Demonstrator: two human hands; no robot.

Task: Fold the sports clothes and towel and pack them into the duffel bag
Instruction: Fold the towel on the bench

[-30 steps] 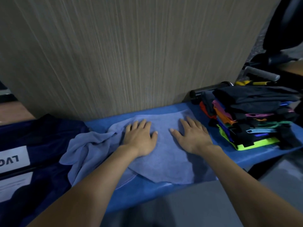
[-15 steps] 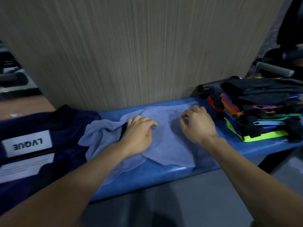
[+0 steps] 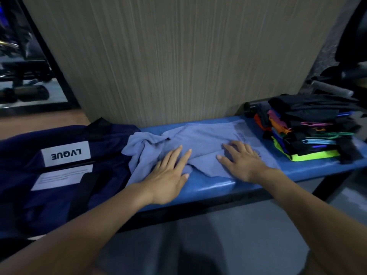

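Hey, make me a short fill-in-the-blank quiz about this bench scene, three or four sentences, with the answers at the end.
1. Both hands, the left hand and the right hand, press flat on the light blue ____.
2. The white label on the navy duffel bag reads ____.
3. The stack of folded clothes sits at the ____ end of the blue bench.
4. The bottom garment in that stack is neon ____.

Answers: towel; LVQUE; right; green
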